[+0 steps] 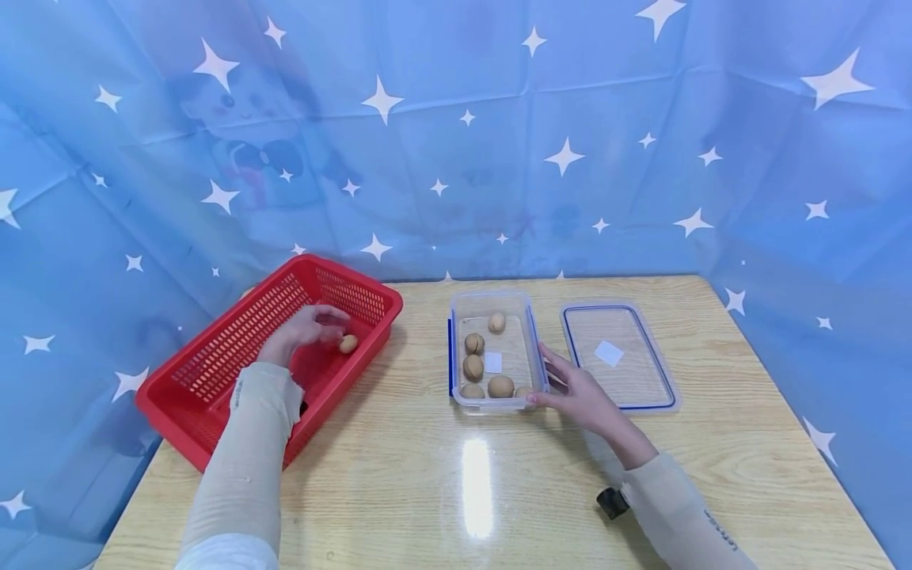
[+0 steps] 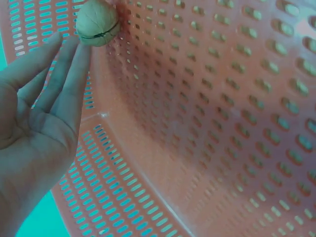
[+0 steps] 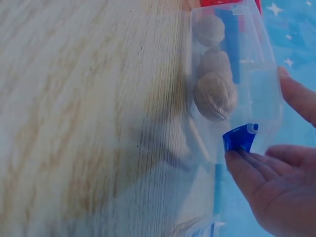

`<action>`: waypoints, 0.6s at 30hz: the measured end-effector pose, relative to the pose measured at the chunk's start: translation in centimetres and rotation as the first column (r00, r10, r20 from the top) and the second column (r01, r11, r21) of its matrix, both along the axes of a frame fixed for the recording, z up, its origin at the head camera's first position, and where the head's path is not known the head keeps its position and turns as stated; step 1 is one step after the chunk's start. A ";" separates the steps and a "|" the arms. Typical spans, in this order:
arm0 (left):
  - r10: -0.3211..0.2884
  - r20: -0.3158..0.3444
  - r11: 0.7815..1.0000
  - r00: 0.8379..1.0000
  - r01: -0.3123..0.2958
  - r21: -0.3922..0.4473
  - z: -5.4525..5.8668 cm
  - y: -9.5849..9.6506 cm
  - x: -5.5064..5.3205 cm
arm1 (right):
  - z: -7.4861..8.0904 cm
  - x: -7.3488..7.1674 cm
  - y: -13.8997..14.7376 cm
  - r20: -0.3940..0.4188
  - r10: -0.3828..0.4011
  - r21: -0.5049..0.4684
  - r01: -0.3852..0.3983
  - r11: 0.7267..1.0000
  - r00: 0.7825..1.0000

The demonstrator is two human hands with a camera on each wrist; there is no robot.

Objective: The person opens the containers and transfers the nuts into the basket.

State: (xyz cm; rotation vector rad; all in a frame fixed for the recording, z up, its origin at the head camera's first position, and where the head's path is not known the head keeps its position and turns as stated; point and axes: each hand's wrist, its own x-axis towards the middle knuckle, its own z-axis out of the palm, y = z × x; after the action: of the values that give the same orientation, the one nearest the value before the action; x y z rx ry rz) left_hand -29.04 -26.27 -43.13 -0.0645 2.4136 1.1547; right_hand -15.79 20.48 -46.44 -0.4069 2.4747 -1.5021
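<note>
Red plastic at left: reaching into the basket with the left hand, fingers extended and holding nothing, close by a walnut near the right wall; contact hard to tell. Likely light, hard and quick to roll; best pinched across the widest part. Farther right, gripping the near right corner of a clear box of walnuts with the right hand, probably smooth enough to slide if nudged.

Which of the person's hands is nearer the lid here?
The right. The right hand is at the near left corner of the lid, holding the box. The left hand is inside the basket, across the box from the lid.
</note>
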 end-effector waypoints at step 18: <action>-0.042 -0.215 0.990 0.976 0.069 0.122 3.9 1.3 -0.9 | -0.1 -0.1 0.2 -0.002 0.004 0.018 -0.004 1.000 1.000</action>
State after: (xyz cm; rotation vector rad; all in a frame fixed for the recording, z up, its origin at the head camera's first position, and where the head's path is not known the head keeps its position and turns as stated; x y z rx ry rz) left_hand -29.91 -24.98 -39.23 0.1747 2.4974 1.3486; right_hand -15.86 20.69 -46.57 -0.4107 2.4856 -1.4776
